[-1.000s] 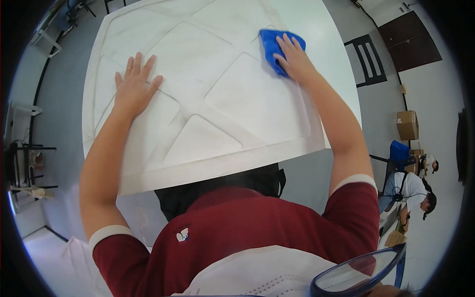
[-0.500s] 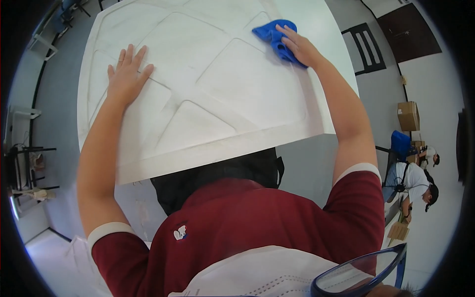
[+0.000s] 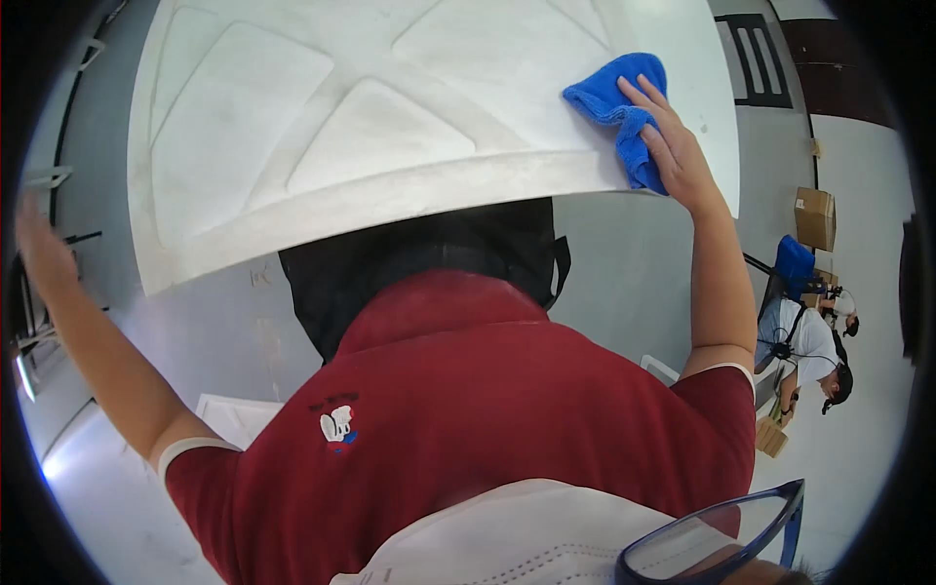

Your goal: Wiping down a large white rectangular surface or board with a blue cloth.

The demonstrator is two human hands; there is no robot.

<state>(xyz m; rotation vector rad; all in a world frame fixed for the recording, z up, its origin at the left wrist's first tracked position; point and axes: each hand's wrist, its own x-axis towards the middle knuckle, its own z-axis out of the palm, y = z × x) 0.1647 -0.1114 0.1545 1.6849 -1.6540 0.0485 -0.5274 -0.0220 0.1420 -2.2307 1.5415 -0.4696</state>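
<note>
A white panel (image 3: 390,127) with raised rounded shapes and grooves lies in front of me on a white table (image 3: 687,58). Over its near right corner is a bunched blue cloth (image 3: 609,93). My right hand (image 3: 673,146) presses on the cloth from the right, its fingers spread over the folds and the thumb along its near part. Away from the panel, beyond its left edge, my left hand (image 3: 44,249) hangs in the air. It is blurred by motion, so its fingers cannot be made out; nothing shows in it.
Under the panel's near edge is a black fabric item (image 3: 429,239). Off to the right stand a slatted black chair (image 3: 756,60), a cardboard box (image 3: 815,218) and a blue container (image 3: 795,263). A person in a white shirt (image 3: 811,341) bends over boxes there.
My left hand has lifted off the panel and swung out to the left. My right hand and the blue cloth have slid toward me to the near right corner. The view has shifted too.
</note>
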